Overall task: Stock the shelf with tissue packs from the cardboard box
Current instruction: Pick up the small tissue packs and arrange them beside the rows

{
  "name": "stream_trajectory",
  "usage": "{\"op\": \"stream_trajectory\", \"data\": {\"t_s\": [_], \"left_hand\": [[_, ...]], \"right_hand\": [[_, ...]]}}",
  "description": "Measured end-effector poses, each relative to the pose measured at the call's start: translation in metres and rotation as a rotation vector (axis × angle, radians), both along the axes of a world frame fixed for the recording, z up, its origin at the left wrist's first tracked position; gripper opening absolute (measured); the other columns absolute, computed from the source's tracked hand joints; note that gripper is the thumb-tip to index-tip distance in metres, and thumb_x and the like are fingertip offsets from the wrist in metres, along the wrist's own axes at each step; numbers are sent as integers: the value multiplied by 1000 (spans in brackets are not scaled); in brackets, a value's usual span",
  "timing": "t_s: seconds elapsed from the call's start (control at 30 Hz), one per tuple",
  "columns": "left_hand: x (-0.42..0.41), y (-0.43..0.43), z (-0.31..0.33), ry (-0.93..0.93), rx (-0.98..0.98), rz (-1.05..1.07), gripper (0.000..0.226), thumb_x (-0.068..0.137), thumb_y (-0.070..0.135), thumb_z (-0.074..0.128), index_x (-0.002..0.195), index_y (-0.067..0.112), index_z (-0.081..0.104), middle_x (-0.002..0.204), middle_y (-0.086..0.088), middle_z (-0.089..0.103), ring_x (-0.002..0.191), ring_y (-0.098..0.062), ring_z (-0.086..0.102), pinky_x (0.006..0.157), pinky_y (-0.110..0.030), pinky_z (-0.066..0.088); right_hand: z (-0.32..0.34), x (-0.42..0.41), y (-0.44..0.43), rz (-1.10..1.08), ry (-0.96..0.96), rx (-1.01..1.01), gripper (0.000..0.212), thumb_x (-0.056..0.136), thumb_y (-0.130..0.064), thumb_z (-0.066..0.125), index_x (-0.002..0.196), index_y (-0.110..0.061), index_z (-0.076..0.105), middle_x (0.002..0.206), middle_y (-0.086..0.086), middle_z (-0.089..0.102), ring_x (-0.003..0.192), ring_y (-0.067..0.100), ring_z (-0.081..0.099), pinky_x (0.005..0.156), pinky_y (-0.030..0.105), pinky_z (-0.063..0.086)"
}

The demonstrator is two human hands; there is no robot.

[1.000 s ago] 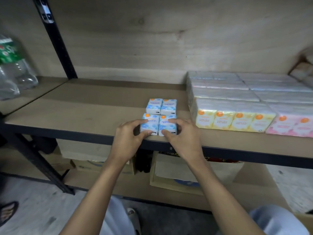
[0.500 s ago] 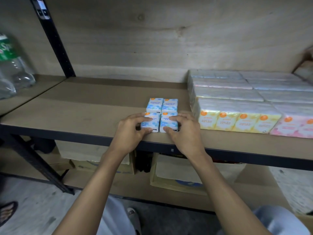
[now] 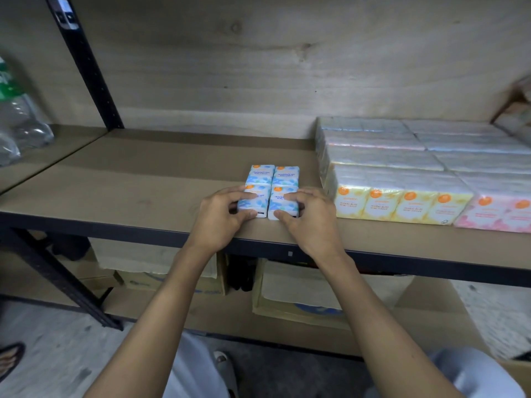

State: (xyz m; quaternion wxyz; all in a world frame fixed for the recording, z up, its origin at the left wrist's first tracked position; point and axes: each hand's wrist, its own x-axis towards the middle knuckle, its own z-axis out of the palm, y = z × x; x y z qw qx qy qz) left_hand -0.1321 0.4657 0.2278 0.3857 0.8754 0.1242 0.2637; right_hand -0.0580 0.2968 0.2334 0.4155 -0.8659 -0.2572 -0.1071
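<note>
Several small blue-and-white tissue packs [image 3: 272,179] sit in a tight two-by-two block on the brown shelf board [image 3: 143,185], near its front edge. My left hand [image 3: 221,216] grips the front left pack, thumb at its front and fingers on top. My right hand [image 3: 310,216] grips the front right pack [image 3: 283,206] the same way. To the right stand rows of yellow tissue packs [image 3: 402,206] and pink tissue packs [image 3: 500,211]. A corner of a cardboard box [image 3: 517,374] shows at the bottom right.
A black shelf post [image 3: 86,64] rises at the back left. Plastic bottles [image 3: 20,124] stand on the neighbouring shelf at the far left. Cardboard boxes [image 3: 298,294] sit on the lower shelf. A sandalled foot [image 3: 11,357] is on the floor at the left.
Both hands slid the front two blue packs back against the rear pair, closing the gap. The fingers have curled further over the pack tops.
</note>
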Motion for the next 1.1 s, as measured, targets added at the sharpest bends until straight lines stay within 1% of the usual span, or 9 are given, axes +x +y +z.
{"op": "stream_trajectory", "data": {"t_s": [0.03, 0.1, 0.2, 0.43, 0.6, 0.7, 0.8, 0.9, 1.1], "left_hand": [[0, 0, 0, 1, 4, 2, 35, 77, 14, 78, 111, 19, 72, 130, 5, 60, 113, -2, 56, 93, -3, 39], [0, 0, -1, 1, -1, 2, 35, 77, 14, 78, 111, 19, 72, 131, 5, 59, 112, -1, 55, 90, 1, 38], [0, 0, -2, -9, -17, -2, 35, 77, 13, 78, 111, 18, 72, 131, 5, 59, 112, -1, 56, 91, -1, 39], [1, -1, -3, -41, -29, 4, 36, 76, 11, 79, 110, 17, 72, 129, 3, 61, 111, -4, 58, 92, -3, 40], [2, 1, -6, -45, -41, 1, 36, 75, 13, 79, 110, 19, 72, 130, 3, 60, 115, -7, 59, 100, -19, 45], [2, 1, -6, -49, -35, 4, 36, 75, 13, 80, 110, 19, 72, 129, 4, 61, 115, -8, 59, 101, -22, 45], [2, 0, -6, -49, -25, 10, 35, 76, 14, 79, 110, 18, 72, 130, 4, 61, 115, -7, 58, 100, -20, 44], [2, 0, -6, -46, -1, 22, 35, 76, 14, 79, 111, 18, 72, 131, 3, 60, 115, -6, 58, 98, -14, 43], [3, 0, -7, -42, 5, 23, 36, 76, 13, 79, 111, 17, 72, 130, 3, 60, 115, -5, 57, 96, -9, 41]], "right_hand": [[0, 0, 0, -1, -1, 2, 43, 75, -27, 79, 114, -15, 69, 124, 3, 56, 109, 13, 56, 101, 23, 42], [-1, 1, 2, -3, -4, 7, 42, 75, -27, 79, 114, -15, 70, 124, 3, 56, 109, 14, 56, 101, 24, 42], [-2, 1, 2, -7, -7, 14, 42, 74, -28, 80, 113, -16, 70, 123, 3, 57, 109, 14, 56, 100, 27, 43], [-4, 3, 4, -9, -4, 32, 42, 74, -28, 80, 113, -16, 69, 124, 3, 56, 111, 12, 55, 99, 29, 45], [-6, 4, 4, -9, 5, 42, 41, 75, -28, 79, 113, -16, 69, 125, 3, 56, 112, 13, 54, 101, 26, 43], [-6, 5, 5, -13, 5, 44, 42, 75, -28, 79, 113, -16, 69, 125, 3, 56, 112, 12, 55, 101, 24, 42], [-6, 4, 5, -12, 6, 51, 42, 75, -28, 79, 114, -15, 69, 126, 3, 56, 113, 13, 55, 101, 27, 43], [-7, 4, 5, -11, -1, 47, 43, 75, -29, 79, 114, -15, 69, 127, 3, 56, 114, 12, 53, 102, 27, 43], [-7, 4, 5, -16, -5, 30, 42, 76, -31, 78, 115, -17, 69, 128, 2, 56, 116, 12, 52, 102, 22, 39]]}}
